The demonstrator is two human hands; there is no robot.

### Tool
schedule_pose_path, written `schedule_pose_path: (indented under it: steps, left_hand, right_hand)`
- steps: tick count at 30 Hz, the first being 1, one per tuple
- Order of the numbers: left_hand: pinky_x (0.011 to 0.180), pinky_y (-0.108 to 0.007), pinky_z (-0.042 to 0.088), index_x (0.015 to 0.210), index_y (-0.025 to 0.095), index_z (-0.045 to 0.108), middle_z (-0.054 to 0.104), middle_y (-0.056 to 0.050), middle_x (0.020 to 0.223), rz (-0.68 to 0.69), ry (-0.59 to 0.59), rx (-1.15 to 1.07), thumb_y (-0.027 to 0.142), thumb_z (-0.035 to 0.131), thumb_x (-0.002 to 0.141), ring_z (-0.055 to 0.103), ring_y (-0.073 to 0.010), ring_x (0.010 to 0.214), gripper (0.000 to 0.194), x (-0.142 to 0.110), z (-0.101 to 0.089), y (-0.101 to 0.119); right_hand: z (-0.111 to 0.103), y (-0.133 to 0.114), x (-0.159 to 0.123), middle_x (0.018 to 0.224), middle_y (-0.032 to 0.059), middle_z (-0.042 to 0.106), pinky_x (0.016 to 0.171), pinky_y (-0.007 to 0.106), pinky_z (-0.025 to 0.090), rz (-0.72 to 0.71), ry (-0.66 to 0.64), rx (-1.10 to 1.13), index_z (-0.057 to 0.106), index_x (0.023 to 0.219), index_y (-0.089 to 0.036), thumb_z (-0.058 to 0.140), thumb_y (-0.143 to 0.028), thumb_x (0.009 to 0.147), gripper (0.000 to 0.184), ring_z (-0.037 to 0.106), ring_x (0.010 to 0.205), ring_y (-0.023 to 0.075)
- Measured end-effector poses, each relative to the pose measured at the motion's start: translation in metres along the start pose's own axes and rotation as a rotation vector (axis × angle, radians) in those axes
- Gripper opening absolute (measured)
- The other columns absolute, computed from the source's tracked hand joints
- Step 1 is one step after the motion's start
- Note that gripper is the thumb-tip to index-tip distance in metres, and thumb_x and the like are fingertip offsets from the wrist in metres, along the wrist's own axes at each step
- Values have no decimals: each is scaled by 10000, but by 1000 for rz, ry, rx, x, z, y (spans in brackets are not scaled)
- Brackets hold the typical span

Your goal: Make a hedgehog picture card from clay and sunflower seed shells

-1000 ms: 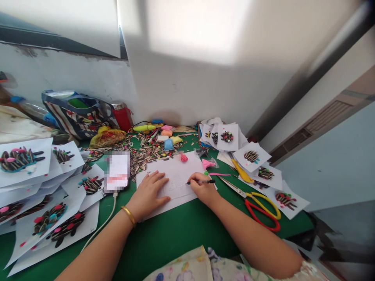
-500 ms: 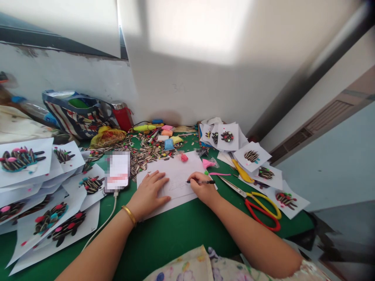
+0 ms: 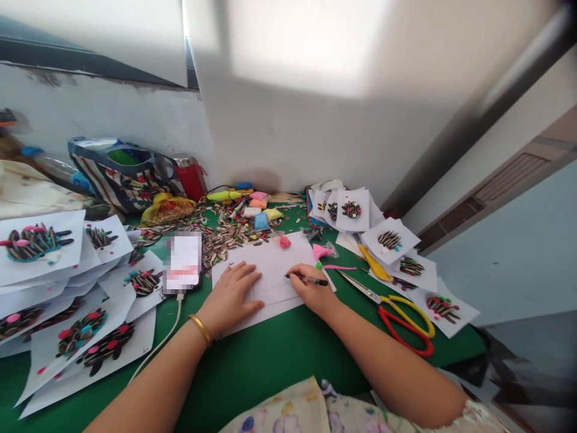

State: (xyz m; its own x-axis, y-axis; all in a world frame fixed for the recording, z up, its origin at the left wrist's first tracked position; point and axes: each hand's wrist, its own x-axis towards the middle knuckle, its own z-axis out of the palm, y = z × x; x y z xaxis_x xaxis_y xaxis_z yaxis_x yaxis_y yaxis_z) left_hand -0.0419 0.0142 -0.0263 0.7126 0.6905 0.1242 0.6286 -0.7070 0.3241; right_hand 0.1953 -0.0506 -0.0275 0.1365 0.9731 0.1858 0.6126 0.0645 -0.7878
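Two bare hands rest on a white sheet of paper (image 3: 259,257), which lies on a green table (image 3: 288,355). The left hand (image 3: 234,296) is flat with its fingers spread, covering part of the sheet's left side; a gold bracelet (image 3: 201,329) rings that wrist. The right hand (image 3: 311,288) pinches a black pen (image 3: 317,281) between thumb and fingers, its tip at or just above faint lines (image 3: 271,283) near the middle of the sheet.

A red lump (image 3: 284,242) sits at the sheet's far edge, and loose striped seeds (image 3: 220,240) spread behind it toward a phone (image 3: 184,258) on the left, whose white cable (image 3: 174,328) runs down to the left forearm. Scissors (image 3: 373,295) with one red and one yellow handle lie just beyond the right forearm, blades pointing toward the right hand; a pink strip (image 3: 339,267) is near their tips. Cards with seed figures overlap in a left heap (image 3: 40,272), and a right row (image 3: 390,242) of them lies beside a yellow tool (image 3: 375,264).

By the wall (image 3: 288,138), a striped tote bag (image 3: 135,180) gapes at the top, showing something green (image 3: 122,157) inside. Before it, a yellow see-through bag (image 3: 167,210) holds reddish contents, too unclear to name. A red flask (image 3: 190,180) is closed by a silver lid. Clear wrapping (image 3: 333,249) shows at one side of a pink lump (image 3: 321,250), while a blue pack (image 3: 261,222) rests among the seeds
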Motion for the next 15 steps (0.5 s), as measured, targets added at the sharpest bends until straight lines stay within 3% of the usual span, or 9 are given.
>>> schedule_pose_path:
  steps: [15]
  left_hand:
    - [1159,-529,226,1303,244,561,480,-87,1436,-1,17,-6,472,680,759,350,-318,1374,602,0,1,-1]
  right_hand:
    - [2,1,1,909,12,702,772,289,466,-4,-28,-4,694,932,-236,531,-247,848,184,628,861,179]
